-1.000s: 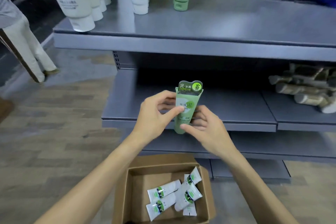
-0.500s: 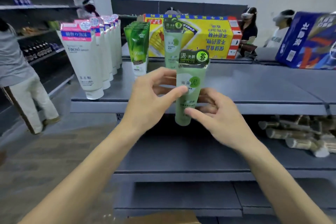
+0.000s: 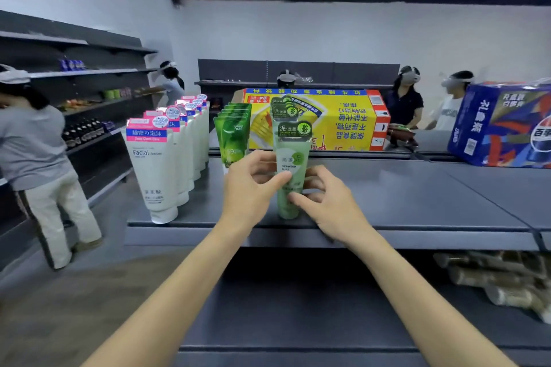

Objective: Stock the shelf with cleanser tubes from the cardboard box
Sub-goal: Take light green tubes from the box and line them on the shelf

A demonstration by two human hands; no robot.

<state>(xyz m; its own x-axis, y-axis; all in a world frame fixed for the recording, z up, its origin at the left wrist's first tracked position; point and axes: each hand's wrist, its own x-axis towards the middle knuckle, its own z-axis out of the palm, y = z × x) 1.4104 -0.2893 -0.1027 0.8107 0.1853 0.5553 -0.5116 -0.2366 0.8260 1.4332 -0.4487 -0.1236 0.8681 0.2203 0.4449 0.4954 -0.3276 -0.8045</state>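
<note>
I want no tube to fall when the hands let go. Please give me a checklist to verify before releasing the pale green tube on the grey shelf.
1. Left hand grips the pale green seaweed cleanser tube: ok.
2. Right hand pinches it lower down: ok.
3. Tube upright, cap down: ok.
4. Cap resting on the grey metal shelf: cannot tell.
5. In line with the matching green tubes behind: ok.
6. Apart from the white facial cleanser tubes: ok.
</note>
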